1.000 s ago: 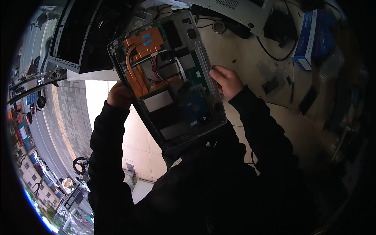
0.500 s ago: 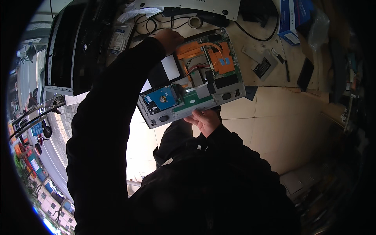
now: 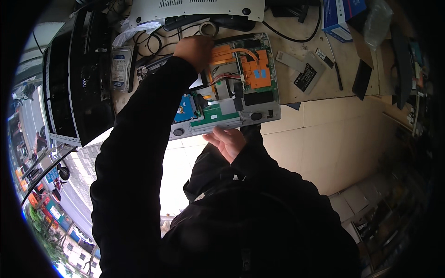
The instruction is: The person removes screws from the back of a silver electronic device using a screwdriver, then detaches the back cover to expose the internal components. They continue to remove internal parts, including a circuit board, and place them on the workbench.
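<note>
A laptop base [image 3: 259, 97] with its bottom cover off lies near the bench's front edge, tilted slightly. Its copper-coloured heat pipe and plate [image 3: 256, 69], green board [image 3: 211, 116] and blue-labelled hard drive [image 3: 185, 109] are exposed. My left hand [image 3: 194, 52] is closed at the far left part of the base; its fingertips are mostly hidden behind the hand. At the near edge, my right hand [image 3: 227, 142] pinches the rim, thumb against the edge and fingers below. My left sleeve covers the base's left end.
A dark computer case [image 3: 79, 74] stands at left, beside a loose hard drive [image 3: 121, 67]. Behind lie cables, a tape roll [image 3: 208, 28] and a light panel [image 3: 194, 10]. On the right are a battery [image 3: 308, 74], a screwdriver [image 3: 339, 76] and a blue box [image 3: 340, 21].
The laptop base has levelled out and shifted slightly left in view, with both hands staying at it. The surroundings have also shifted as my head moved.
</note>
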